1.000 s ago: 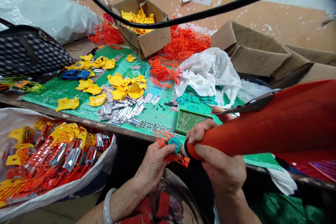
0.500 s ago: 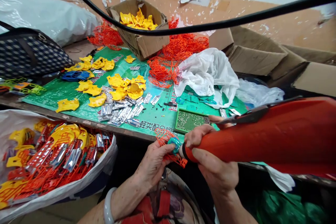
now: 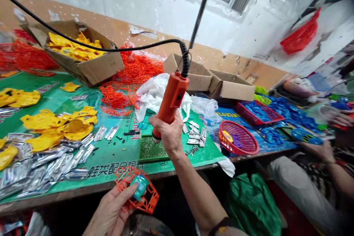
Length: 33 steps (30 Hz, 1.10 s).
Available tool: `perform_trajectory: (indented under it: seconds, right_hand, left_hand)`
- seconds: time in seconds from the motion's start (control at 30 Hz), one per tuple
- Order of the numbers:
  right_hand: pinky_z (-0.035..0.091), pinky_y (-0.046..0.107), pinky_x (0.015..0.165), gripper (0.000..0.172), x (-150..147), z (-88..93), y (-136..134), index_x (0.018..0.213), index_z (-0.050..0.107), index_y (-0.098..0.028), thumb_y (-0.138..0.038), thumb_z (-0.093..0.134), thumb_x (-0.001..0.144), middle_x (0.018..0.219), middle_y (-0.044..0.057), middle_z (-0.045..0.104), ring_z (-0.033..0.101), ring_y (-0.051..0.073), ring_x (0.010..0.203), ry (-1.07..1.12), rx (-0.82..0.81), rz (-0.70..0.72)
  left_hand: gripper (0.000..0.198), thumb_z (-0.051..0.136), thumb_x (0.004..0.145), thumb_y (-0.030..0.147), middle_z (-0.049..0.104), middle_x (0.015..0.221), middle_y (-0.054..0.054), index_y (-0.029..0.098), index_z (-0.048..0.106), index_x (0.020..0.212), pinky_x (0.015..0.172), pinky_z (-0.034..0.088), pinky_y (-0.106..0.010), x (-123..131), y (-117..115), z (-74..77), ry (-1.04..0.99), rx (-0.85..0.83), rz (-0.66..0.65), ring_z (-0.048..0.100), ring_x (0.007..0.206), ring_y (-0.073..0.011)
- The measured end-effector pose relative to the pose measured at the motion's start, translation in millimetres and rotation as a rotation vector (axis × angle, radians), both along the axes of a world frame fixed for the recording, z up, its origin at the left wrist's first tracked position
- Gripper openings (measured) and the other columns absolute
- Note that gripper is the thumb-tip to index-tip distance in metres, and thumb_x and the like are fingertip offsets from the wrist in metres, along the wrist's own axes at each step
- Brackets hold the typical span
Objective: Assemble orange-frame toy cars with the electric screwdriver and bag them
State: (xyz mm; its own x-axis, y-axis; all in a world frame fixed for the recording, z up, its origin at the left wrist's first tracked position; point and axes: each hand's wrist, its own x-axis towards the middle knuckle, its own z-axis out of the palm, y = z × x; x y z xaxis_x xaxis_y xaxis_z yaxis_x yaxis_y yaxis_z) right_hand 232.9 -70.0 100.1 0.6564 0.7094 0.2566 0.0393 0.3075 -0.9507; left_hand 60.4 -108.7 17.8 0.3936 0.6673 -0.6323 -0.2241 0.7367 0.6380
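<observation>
My left hand is closed on an orange plastic lattice part, just below the table's front edge. The thumb presses on a clear teal plastic piece that lies on this part. In my right hand is an orange-red electric screwdriver, held upright with its black cord running up from the top. Its nose is over a green perforated tray of small metal bits, probably screws; whether it touches them I cannot tell. Loose small metal bits lie right of the tray.
Yellow plastic parts and silvery pieces cover the table's left. Behind stand a cardboard box of yellow parts, tangled orange parts and a white bag. A red basket and a co-worker's hand are at right.
The view has swung right. My right hand has lifted the screwdriver off the teal piece and brought it upright over the green tray. My left hand still holds the orange part.
</observation>
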Motion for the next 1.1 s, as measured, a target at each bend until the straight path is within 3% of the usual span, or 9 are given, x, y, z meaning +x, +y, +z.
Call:
perform_trajectory:
  seconds: [0.13, 0.23, 0.33, 0.47, 0.63, 0.8, 0.93, 1.0, 1.1]
  right_hand:
    - [0.049, 0.026, 0.068, 0.030, 8, -11.8, -6, 0.108, 0.052, -0.022, -0.039, 0.057, 0.084, 0.093, -0.001, 0.063, 0.055, 0.010, 0.071, -0.233, -0.055, -0.012]
    - [0.049, 0.030, 0.084, 0.038, 29, -28.2, -27, 0.132, 0.038, -0.022, -0.033, 0.036, 0.096, 0.125, 0.006, 0.059, 0.059, 0.014, 0.100, -0.604, -0.275, -0.083]
    - [0.042, 0.040, 0.096, 0.033, 63, -49.9, -55, 0.117, 0.056, -0.017, -0.022, 0.051, 0.085, 0.120, 0.012, 0.062, 0.053, 0.024, 0.114, -0.760, -0.439, -0.147]
    - [0.038, 0.047, 0.094, 0.018, 100, -80.0, -84, 0.084, 0.066, -0.018, -0.008, 0.058, 0.071, 0.098, 0.014, 0.066, 0.055, 0.030, 0.103, -0.874, -0.626, -0.200]
    - [0.042, 0.039, 0.083, 0.011, 111, -104.1, -93, 0.072, 0.061, -0.020, -0.023, 0.060, 0.082, 0.081, 0.005, 0.062, 0.057, 0.021, 0.088, -0.909, -0.687, -0.206]
    - [0.038, 0.044, 0.081, 0.015, 118, -96.0, -95, 0.069, 0.062, -0.021, -0.025, 0.058, 0.082, 0.082, 0.011, 0.060, 0.053, 0.027, 0.092, -0.781, -0.592, -0.237]
    - [0.042, 0.040, 0.075, 0.018, 104, -74.0, -105, 0.085, 0.060, -0.023, -0.035, 0.049, 0.090, 0.095, 0.013, 0.060, 0.055, 0.027, 0.095, -0.566, -0.479, -0.233]
    - [0.045, 0.035, 0.062, 0.026, 80, -63.7, -112, 0.091, 0.059, -0.022, -0.045, 0.046, 0.091, 0.082, 0.009, 0.061, 0.059, 0.022, 0.075, -0.452, -0.444, -0.118]
    - [0.043, 0.027, 0.048, 0.035, 28, -54.4, -118, 0.091, 0.060, -0.019, -0.053, 0.056, 0.084, 0.064, 0.000, 0.059, 0.054, 0.013, 0.050, -0.264, -0.390, 0.183]
  left_hand:
    - [0.040, 0.075, 0.064, 0.000, 0.077, 0.077, -0.005, 0.014, 0.068, 0.100, 0.050, 0.058, -0.024, 4, -2, 4.3, 0.075, 0.005, 0.033, 0.069, 0.056, -0.0167]
    - [0.050, 0.077, 0.061, 0.001, 0.078, 0.079, -0.004, 0.016, 0.066, 0.108, 0.050, 0.058, -0.024, 4, -2, 3.7, 0.070, 0.013, 0.053, 0.071, 0.058, -0.0182]
    - [0.052, 0.080, 0.059, 0.004, 0.078, 0.080, -0.005, 0.015, 0.066, 0.107, 0.054, 0.059, -0.025, 2, -2, 1.8, 0.049, 0.010, 0.068, 0.072, 0.063, -0.0187]
    - [0.052, 0.082, 0.060, 0.010, 0.078, 0.090, -0.007, 0.017, 0.066, 0.110, 0.062, 0.060, -0.031, 2, -8, 0.0, -0.059, -0.001, 0.037, 0.073, 0.071, -0.0206]
    - [0.039, 0.080, 0.067, 0.015, 0.077, 0.101, -0.010, 0.016, 0.069, 0.104, 0.075, 0.059, -0.035, 0, -14, 0.3, -0.205, 0.000, -0.040, 0.072, 0.084, -0.0223]
    - [0.035, 0.081, 0.066, 0.015, 0.076, 0.097, -0.008, 0.015, 0.072, 0.100, 0.078, 0.058, -0.034, -13, -17, 4.0, -0.297, 0.032, -0.010, 0.070, 0.082, -0.0189]
    - [0.032, 0.081, 0.066, 0.012, 0.076, 0.096, -0.007, 0.016, 0.073, 0.097, 0.078, 0.057, -0.032, -20, -21, 3.9, -0.352, 0.060, -0.007, 0.069, 0.082, -0.0171]
    - [0.032, 0.080, 0.067, 0.011, 0.076, 0.098, -0.007, 0.017, 0.073, 0.098, 0.077, 0.056, -0.029, -22, -22, 2.6, -0.383, 0.082, -0.017, 0.069, 0.083, -0.0164]
    - [0.032, 0.079, 0.068, 0.012, 0.075, 0.099, -0.007, 0.017, 0.074, 0.099, 0.078, 0.054, -0.028, -24, -25, 1.7, -0.404, 0.130, -0.037, 0.068, 0.083, -0.0160]
